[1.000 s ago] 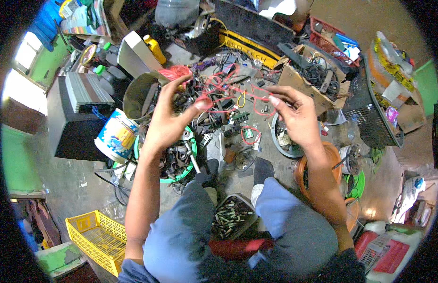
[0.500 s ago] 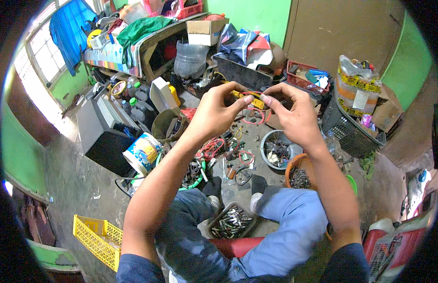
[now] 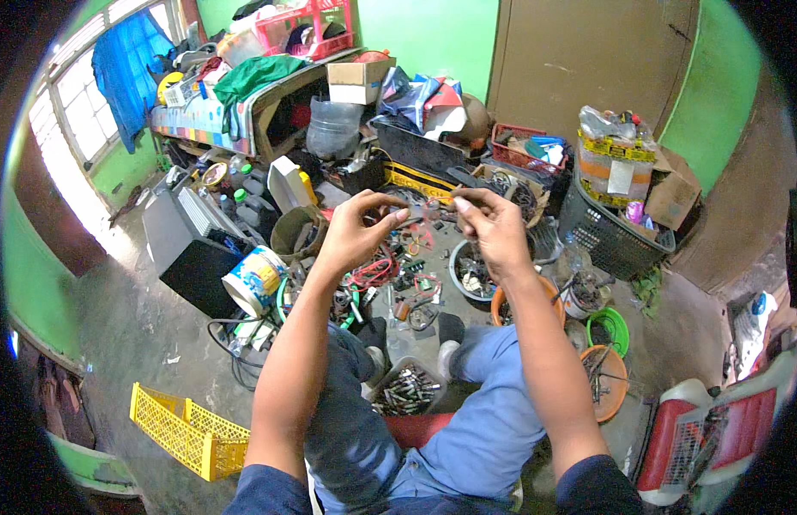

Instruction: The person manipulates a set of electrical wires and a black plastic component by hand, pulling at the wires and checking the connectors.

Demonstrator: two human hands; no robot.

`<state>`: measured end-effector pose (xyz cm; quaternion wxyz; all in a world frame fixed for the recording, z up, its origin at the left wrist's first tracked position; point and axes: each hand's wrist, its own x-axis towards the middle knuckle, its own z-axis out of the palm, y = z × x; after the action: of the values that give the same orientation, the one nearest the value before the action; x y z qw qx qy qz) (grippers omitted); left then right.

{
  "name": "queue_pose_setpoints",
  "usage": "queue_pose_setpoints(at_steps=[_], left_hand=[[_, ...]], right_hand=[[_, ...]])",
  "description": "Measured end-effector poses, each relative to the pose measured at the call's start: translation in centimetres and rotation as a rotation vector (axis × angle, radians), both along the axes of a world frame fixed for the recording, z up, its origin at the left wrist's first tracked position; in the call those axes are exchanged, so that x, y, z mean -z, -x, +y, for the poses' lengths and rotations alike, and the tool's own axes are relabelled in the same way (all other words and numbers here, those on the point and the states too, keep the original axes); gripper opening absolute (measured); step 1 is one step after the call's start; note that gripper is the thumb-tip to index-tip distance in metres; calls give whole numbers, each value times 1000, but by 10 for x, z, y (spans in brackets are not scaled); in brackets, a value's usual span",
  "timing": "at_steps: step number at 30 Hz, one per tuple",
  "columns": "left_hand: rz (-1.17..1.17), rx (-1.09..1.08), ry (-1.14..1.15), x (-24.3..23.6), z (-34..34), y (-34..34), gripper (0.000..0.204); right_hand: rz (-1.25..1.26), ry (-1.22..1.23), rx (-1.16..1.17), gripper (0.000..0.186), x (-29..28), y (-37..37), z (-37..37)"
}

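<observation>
Both my hands are raised over the floor clutter in front of me, a short gap between their fingertips. My left hand (image 3: 357,232) is closed in a pinch, thumb against index finger. My right hand (image 3: 495,232) pinches too, its fingers curled. Whatever they hold is too thin and blurred against the clutter to name. Beneath them lie red wires (image 3: 374,271) and small loose electrical parts. Between my feet sits a clear plastic tub (image 3: 441,396) of small metal cylindrical pieces. A grey basin (image 3: 455,276) of scrap parts is partly behind my right hand.
At left, a white and blue bucket (image 3: 253,281) leans beside a black and grey box (image 3: 201,275). A yellow plastic crate (image 3: 171,425) lies near my left arm. On the right are an orange basin (image 3: 617,386), a green basket (image 3: 620,322) and a dark laundry basket (image 3: 609,236).
My hands have moved apart and lower in the picture. The red wire seen between my fingertips earlier no longer shows clearly. My view has shifted somewhat to the right.
</observation>
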<state>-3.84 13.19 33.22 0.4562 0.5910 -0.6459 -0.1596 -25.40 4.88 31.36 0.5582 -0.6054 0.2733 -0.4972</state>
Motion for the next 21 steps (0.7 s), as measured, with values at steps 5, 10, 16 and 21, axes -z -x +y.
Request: queue_pose_setpoints(at_steps=[5, 10, 16, 21], left_hand=[[1, 217, 85, 6, -14, 25, 42], [58, 184, -48, -5, -20, 41, 31], [66, 121, 140, 7, -24, 34, 31], [202, 34, 39, 2, -20, 31, 33]], right_hand=[[92, 43, -104, 18, -3, 2, 2], [82, 62, -47, 18, -26, 14, 5], [153, 122, -57, 19, -13, 14, -6], [159, 111, -106, 18, -13, 9, -6]])
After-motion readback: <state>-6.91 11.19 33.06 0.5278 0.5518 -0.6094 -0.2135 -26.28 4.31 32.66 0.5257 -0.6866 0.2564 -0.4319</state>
